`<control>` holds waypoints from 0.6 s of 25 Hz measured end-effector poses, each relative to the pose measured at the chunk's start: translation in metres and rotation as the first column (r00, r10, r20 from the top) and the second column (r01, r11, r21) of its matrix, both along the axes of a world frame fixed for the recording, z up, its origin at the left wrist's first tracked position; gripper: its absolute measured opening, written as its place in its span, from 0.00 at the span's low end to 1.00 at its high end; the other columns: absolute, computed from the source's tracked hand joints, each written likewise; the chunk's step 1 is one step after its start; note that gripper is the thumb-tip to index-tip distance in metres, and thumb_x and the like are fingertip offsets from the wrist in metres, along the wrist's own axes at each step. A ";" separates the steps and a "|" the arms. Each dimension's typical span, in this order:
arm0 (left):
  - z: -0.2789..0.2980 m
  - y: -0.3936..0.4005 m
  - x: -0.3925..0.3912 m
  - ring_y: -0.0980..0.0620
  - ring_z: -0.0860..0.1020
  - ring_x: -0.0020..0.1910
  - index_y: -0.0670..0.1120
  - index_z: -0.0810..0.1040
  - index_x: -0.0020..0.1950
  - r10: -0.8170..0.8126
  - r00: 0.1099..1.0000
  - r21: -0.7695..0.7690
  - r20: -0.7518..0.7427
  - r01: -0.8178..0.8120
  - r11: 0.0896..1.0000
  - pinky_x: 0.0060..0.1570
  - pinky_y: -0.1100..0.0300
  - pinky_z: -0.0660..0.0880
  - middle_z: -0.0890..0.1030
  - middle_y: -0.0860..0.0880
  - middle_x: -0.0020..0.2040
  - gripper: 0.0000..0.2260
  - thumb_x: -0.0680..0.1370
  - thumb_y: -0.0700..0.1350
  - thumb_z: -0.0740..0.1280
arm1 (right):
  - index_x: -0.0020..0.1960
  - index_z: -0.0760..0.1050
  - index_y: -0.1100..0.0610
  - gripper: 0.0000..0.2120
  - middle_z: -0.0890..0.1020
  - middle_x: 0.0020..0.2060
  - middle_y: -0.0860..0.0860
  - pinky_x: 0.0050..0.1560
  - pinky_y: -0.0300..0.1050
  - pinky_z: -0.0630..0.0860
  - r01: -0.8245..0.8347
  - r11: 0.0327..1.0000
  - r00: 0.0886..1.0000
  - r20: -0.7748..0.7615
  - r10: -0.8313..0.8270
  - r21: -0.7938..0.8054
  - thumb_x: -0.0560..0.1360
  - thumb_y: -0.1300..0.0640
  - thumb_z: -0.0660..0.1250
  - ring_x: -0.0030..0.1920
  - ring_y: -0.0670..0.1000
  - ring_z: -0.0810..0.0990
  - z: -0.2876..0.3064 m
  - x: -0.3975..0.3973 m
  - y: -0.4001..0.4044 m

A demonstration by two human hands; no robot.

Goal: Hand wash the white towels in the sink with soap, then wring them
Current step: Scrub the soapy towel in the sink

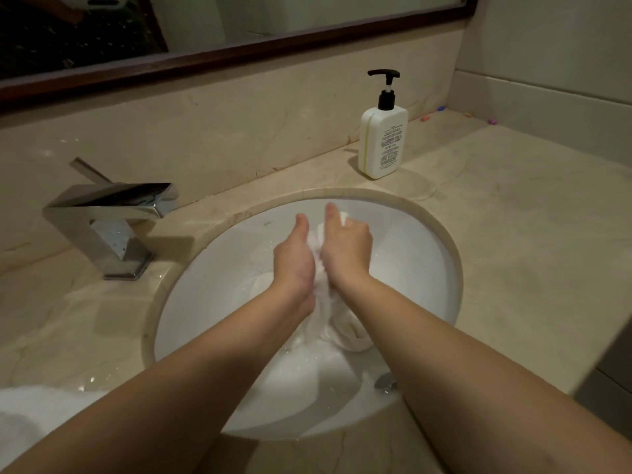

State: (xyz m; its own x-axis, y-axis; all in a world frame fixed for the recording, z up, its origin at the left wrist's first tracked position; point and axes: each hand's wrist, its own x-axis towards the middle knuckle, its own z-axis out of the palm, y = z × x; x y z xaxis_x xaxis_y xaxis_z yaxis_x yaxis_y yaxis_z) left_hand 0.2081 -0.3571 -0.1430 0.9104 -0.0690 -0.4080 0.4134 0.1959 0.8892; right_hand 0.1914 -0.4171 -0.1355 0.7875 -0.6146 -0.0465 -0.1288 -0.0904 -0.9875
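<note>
at the near left a second white cloth [30,410] lies on the counter [496,213], with the faucet [113,220] beyond it. in the sink [427,268], the left hand [295,260] and right hand [347,246] clasp the white towel [337,323] between them, fingers curled round it. its bunched length runs near to far, equally close to both hands. the soap bottle [383,142] stands far right.

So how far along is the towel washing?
Midway, it seems. The white towel in the sink looks wet, and the left hand and right hand grip it between them, scrubbing or squeezing. The faucet runs no water. Another white towel waits on the counter. Final wringing seems left.
</note>
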 end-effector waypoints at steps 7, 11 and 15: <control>0.001 0.001 0.001 0.44 0.86 0.48 0.43 0.82 0.59 -0.015 1.000 0.003 -0.008 0.015 1.000 0.53 0.48 0.82 0.87 0.44 0.47 0.25 0.82 0.63 0.61 | 0.32 0.72 0.56 0.24 0.81 0.34 0.55 0.42 0.49 0.74 -0.001 1.000 1.000 -0.015 0.001 0.003 0.82 0.43 0.60 0.40 0.57 0.82 -0.001 0.000 0.002; 0.000 0.004 0.008 0.49 0.86 0.40 0.42 0.82 0.56 0.024 1.000 -0.019 -0.012 -0.024 1.000 0.43 0.56 0.80 0.86 0.47 0.40 0.23 0.83 0.60 0.60 | 0.33 0.74 0.55 0.23 0.81 0.31 0.52 0.40 0.46 0.75 -0.120 0.993 0.993 0.022 0.120 -0.013 0.82 0.45 0.60 0.37 0.54 0.82 -0.001 -0.006 0.008; 0.001 -0.001 0.000 0.44 0.86 0.46 0.43 0.84 0.54 -0.037 0.999 0.049 0.033 0.035 0.998 0.50 0.50 0.81 0.87 0.44 0.44 0.24 0.83 0.62 0.60 | 0.34 0.75 0.57 0.23 0.83 0.36 0.56 0.43 0.49 0.76 0.029 1.000 1.000 0.002 -0.029 0.004 0.82 0.44 0.59 0.41 0.57 0.83 -0.001 0.001 -0.004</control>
